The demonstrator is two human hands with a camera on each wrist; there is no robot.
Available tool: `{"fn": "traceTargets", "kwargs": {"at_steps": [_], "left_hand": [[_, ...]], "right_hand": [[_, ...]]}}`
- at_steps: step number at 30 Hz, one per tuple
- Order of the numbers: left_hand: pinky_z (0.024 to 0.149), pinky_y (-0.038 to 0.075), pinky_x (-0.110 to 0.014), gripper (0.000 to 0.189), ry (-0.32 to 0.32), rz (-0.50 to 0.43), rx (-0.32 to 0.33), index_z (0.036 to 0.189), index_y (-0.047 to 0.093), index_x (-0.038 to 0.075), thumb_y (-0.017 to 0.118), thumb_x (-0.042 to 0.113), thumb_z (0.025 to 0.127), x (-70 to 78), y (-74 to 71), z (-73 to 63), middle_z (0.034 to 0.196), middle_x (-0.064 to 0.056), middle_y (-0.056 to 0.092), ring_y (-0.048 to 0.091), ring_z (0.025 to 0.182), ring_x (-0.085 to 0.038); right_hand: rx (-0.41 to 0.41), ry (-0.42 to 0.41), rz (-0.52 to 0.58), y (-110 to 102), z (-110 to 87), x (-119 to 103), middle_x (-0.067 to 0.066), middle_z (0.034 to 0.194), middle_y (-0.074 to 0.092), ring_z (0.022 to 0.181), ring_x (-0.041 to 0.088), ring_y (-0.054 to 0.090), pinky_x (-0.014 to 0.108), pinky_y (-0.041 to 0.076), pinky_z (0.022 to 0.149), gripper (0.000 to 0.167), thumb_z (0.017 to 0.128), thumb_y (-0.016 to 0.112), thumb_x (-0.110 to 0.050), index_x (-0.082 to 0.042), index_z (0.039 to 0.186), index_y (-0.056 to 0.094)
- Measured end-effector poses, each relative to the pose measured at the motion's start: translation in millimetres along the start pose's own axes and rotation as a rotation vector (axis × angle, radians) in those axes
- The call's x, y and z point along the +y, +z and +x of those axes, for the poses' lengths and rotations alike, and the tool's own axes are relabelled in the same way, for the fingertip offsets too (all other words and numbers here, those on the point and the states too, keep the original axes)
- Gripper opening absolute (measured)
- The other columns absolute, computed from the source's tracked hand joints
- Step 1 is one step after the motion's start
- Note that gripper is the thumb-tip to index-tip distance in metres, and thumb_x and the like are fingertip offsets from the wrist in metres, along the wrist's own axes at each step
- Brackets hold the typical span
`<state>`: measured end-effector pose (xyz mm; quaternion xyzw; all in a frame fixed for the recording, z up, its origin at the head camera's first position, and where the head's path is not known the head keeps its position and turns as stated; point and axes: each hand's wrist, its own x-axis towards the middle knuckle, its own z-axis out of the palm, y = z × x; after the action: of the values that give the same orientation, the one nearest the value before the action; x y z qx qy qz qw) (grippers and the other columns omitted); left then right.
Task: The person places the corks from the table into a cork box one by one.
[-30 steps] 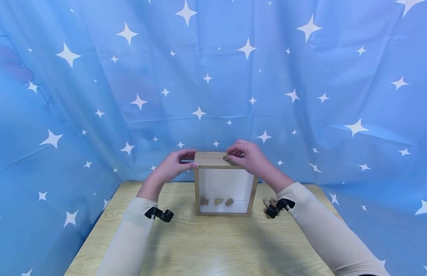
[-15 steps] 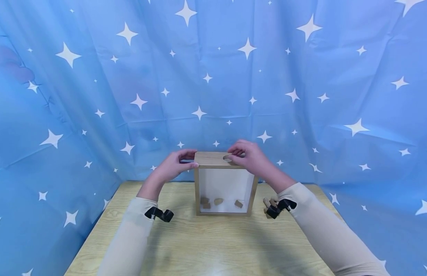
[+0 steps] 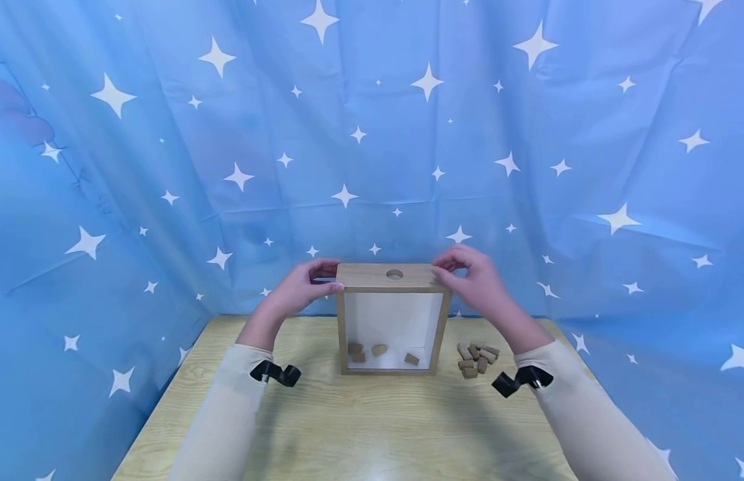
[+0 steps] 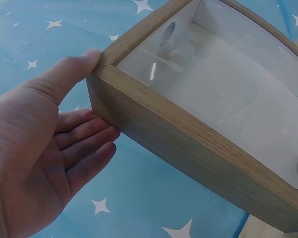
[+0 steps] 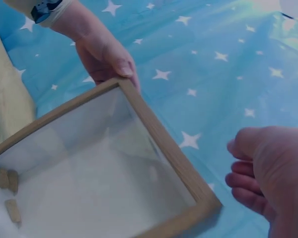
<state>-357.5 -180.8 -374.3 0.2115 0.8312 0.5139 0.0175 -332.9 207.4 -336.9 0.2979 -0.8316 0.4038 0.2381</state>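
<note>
An upright wooden box (image 3: pixel 367 275) with a clear front and a round hole (image 3: pixel 394 274) in its top stands on the table. Several corks (image 3: pixel 380 349) lie on its floor. My left hand (image 3: pixel 299 288) grips the box's upper left corner, thumb on the front edge and fingers behind; the left wrist view shows this hand (image 4: pixel 44 134) close up. By the upper right corner is my right hand (image 3: pixel 476 277), its fingers loosely curled. In the right wrist view this hand (image 5: pixel 273 173) appears apart from the box frame (image 5: pixel 164 144), holding nothing visible.
A small pile of corks (image 3: pixel 476 358) lies on the light wood table (image 3: pixel 372 427) right of the box, near my right wrist. A blue curtain (image 3: pixel 372 167) with white stars hangs behind the table and at the sides.
My right hand has moved right, away from the hole, uncovering it and the cork pile. One more cork shows inside the box, and another there has shifted right. The left hand keeps its place.
</note>
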Motion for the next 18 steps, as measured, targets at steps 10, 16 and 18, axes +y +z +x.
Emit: {"fn": "traceTargets", "kwargs": {"at_steps": [10, 16, 18], "left_hand": [[0.114, 0.054, -0.054, 0.071, -0.008, 0.003, 0.009, 0.160, 0.057, 0.014, 0.086, 0.040, 0.100, 0.3, 0.4, -0.2, 0.156, -0.011, 0.061, 0.057, 0.145, -0.034], [0.114, 0.054, -0.054, 0.071, -0.006, 0.005, 0.013, 0.159, 0.058, 0.014, 0.086, 0.040, 0.100, -0.5, 1.3, 0.0, 0.155, -0.010, 0.062, 0.058, 0.145, -0.034], [0.115, 0.054, -0.054, 0.070, -0.004, 0.002, 0.014, 0.159, 0.058, 0.014, 0.086, 0.039, 0.100, -0.7, 1.5, 0.1, 0.155, -0.010, 0.062, 0.058, 0.145, -0.034]], "right_hand": [[0.055, 0.150, -0.048, -35.5, -35.8, 27.2, 0.009, 0.103, 0.077, 0.092, 0.010, 0.068, 0.017, 0.055, 0.076, 0.008, 0.104, 0.079, -0.009, -0.005, 0.111, 0.081], [-0.018, 0.249, -0.074, -43.6, -59.6, 42.3, 0.011, 0.105, 0.077, 0.089, 0.020, 0.067, 0.024, 0.055, 0.071, 0.013, 0.106, 0.078, -0.014, -0.005, 0.115, 0.079], [-0.042, 0.277, -0.076, -44.4, -67.3, 47.6, 0.012, 0.107, 0.077, 0.089, 0.023, 0.068, 0.025, 0.055, 0.070, 0.014, 0.107, 0.078, -0.015, -0.004, 0.116, 0.079]]}}
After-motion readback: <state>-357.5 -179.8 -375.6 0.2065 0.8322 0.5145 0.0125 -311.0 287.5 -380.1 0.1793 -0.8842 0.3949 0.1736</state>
